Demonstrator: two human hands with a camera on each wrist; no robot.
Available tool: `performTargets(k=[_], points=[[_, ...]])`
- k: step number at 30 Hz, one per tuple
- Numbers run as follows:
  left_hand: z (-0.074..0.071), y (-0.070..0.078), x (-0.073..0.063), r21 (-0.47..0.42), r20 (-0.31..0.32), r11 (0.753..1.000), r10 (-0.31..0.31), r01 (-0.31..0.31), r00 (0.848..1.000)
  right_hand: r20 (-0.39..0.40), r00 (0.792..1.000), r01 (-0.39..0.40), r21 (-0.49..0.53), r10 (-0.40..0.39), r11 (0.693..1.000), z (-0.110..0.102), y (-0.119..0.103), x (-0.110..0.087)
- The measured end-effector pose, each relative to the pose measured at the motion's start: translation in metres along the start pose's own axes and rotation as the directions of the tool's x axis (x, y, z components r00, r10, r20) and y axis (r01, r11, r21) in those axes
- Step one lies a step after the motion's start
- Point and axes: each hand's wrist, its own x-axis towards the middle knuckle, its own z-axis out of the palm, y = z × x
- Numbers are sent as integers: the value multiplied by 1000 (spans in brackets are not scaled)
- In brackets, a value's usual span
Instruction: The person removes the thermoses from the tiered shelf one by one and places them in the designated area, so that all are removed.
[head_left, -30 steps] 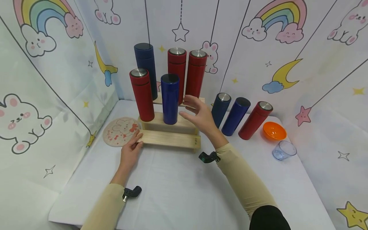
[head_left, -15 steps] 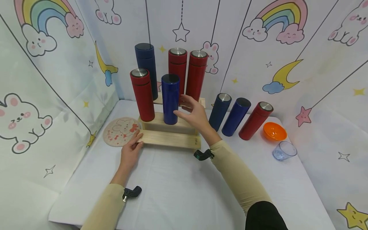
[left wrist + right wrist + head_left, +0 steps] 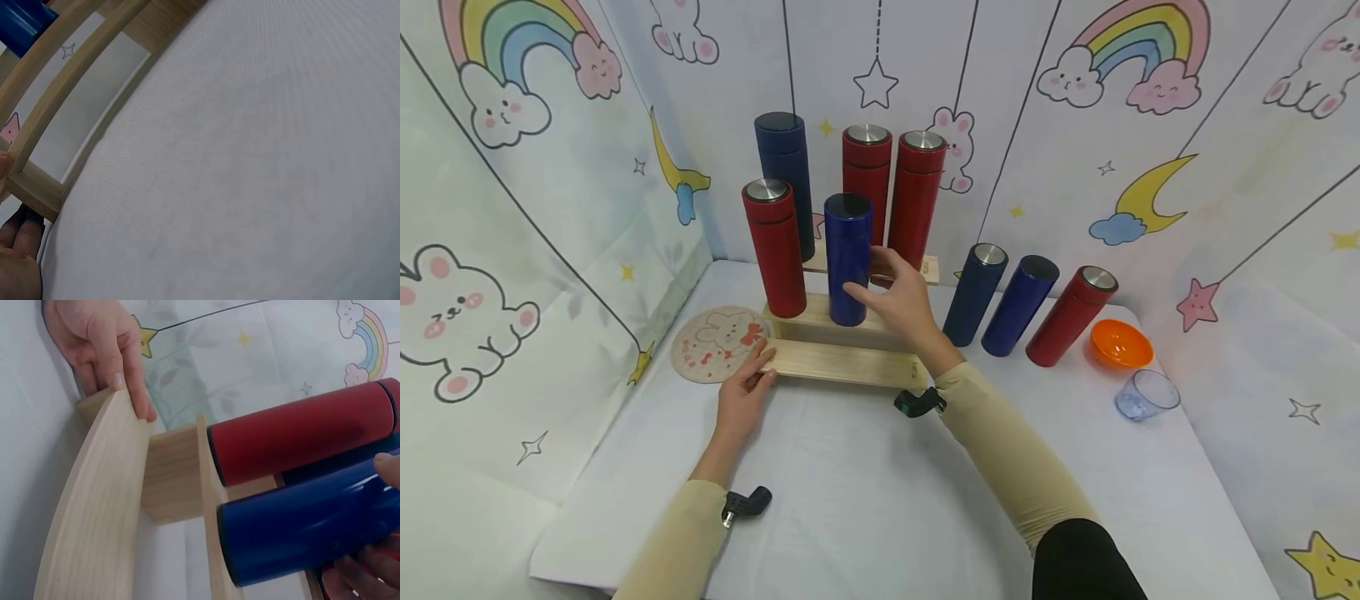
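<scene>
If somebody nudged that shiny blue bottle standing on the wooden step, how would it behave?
The shiny blue bottle would probably tip if pushed near the top, being tall and narrow. Its round body suggests it could roll if knocked onto its side. Its glossy surface hints that it might feel slippery.

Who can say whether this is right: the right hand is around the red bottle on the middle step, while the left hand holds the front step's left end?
No: the head view shows the right hand around the bright blue bottle, not the red bottle beside it. The left hand does hold the front step at its left end.
</scene>
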Motion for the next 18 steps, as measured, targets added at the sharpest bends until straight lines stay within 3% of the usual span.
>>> performTargets(k=[9, 18], points=[[1, -1, -2, 19, 5, 999, -27, 27, 1000, -52, 998, 18, -5, -19, 1000, 7, -2, 3], [-2, 1, 0, -9, 10, 1000, 28, -28, 1000, -77, 997, 26, -1, -26, 1000, 9, -2, 0]])
